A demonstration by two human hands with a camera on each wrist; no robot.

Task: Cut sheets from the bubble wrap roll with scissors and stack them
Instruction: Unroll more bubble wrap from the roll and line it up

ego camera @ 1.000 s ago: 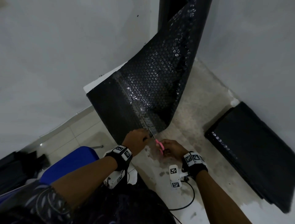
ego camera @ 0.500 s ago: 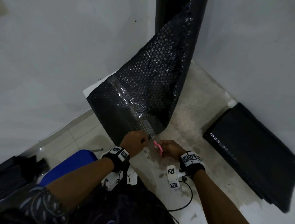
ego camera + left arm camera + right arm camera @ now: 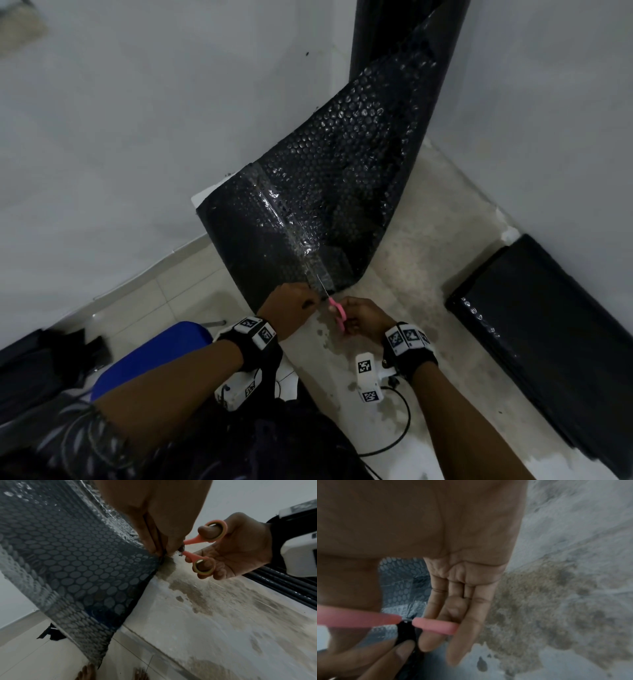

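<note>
Bare room corner: white walls, tiled floor

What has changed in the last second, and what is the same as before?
Little has changed. The left hand still pinches the near edge of the bubble wrap sheet, and the right hand still holds the pink scissors, blades at that edge. Both hands sit a touch higher in the head view, perhaps only from head motion. The stack of cut sheets by the wall has not moved.
</note>
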